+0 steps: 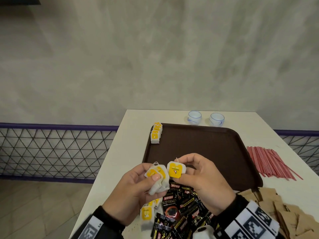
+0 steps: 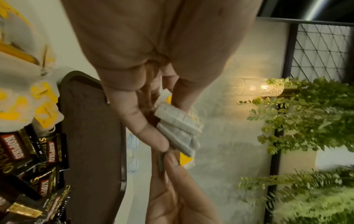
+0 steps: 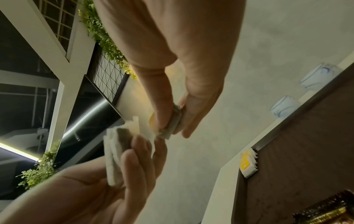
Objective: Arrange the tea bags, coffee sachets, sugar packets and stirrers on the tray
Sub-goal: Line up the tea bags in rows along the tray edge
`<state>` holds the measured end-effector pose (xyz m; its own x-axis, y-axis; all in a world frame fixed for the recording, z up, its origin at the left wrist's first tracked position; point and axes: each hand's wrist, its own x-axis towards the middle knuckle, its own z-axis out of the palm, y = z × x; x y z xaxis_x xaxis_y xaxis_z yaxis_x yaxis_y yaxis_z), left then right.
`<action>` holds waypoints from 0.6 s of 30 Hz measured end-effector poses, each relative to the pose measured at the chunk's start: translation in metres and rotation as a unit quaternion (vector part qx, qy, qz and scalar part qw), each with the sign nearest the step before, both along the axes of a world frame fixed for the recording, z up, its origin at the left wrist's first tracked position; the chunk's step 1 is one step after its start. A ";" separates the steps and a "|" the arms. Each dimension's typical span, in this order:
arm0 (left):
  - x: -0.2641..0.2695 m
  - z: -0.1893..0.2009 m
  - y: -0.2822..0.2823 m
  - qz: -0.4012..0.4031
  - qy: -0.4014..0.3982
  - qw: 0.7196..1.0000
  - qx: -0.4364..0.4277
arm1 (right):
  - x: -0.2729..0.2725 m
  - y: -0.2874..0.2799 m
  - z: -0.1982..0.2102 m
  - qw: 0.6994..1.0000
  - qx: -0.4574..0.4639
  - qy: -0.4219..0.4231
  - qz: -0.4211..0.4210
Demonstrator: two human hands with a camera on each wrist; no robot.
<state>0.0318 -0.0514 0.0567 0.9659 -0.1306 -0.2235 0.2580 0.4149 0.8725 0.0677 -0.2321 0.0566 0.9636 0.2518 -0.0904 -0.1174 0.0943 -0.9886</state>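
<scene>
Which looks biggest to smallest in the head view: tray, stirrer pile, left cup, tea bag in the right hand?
1. Tray
2. Stirrer pile
3/4. Tea bag and left cup: they look alike in size; the bag is held much nearer the camera, so no ranking.

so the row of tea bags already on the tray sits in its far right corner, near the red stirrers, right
Not quite. The row of tea bags stands in the tray's far left corner, as the head view shows. The red stirrers lie off the tray to its right.
</scene>
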 end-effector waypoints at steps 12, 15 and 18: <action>0.006 -0.016 0.034 0.042 0.025 0.996 0.077 | 0.075 0.012 -0.010 0.986 -0.138 0.069 -0.059; 0.014 -0.024 0.044 0.060 0.038 0.994 0.083 | 0.123 0.032 -0.026 0.979 -0.191 0.048 -0.058; 0.027 -0.029 0.051 0.073 0.043 0.992 0.099 | 0.165 0.054 -0.046 0.965 -0.255 0.052 -0.023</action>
<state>0.0585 -0.0001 0.0275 0.9478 0.0639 -0.3125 0.2840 0.2765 0.9181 0.2329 -0.1784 0.0103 0.9516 0.1060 -0.2884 -0.2261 -0.3941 -0.8908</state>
